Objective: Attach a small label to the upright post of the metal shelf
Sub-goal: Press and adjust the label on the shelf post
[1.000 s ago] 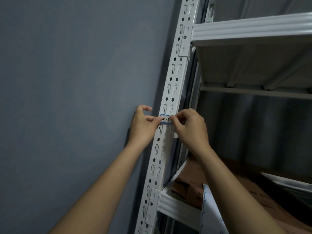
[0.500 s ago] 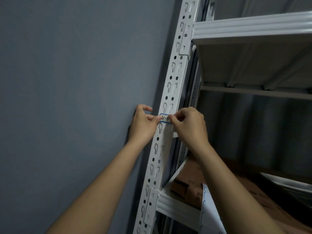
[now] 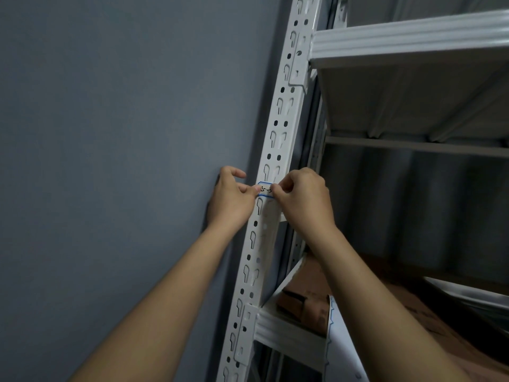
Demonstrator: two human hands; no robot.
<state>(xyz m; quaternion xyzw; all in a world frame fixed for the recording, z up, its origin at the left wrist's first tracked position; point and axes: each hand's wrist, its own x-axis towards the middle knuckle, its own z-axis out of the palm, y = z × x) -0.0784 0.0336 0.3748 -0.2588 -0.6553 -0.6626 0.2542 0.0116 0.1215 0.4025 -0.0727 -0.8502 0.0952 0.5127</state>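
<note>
A small white label (image 3: 265, 189) with a blue border and black handwriting lies across the white perforated upright post (image 3: 278, 125) of the metal shelf. My left hand (image 3: 230, 199) holds the label's left end with thumb and fingertip, its other fingers curled beside the grey wall. My right hand (image 3: 301, 199) pinches the label's right end against the post with curled fingers. The label's two ends are hidden under my fingertips.
A grey wall (image 3: 110, 133) stands close on the left of the post. An upper shelf board (image 3: 413, 37) juts out at top right. The lower shelf (image 3: 286, 326) carries cardboard boxes (image 3: 311, 299) and a white sheet (image 3: 341, 348).
Both hands and the label have stayed at the same spot on the post; only the view has shifted slightly.
</note>
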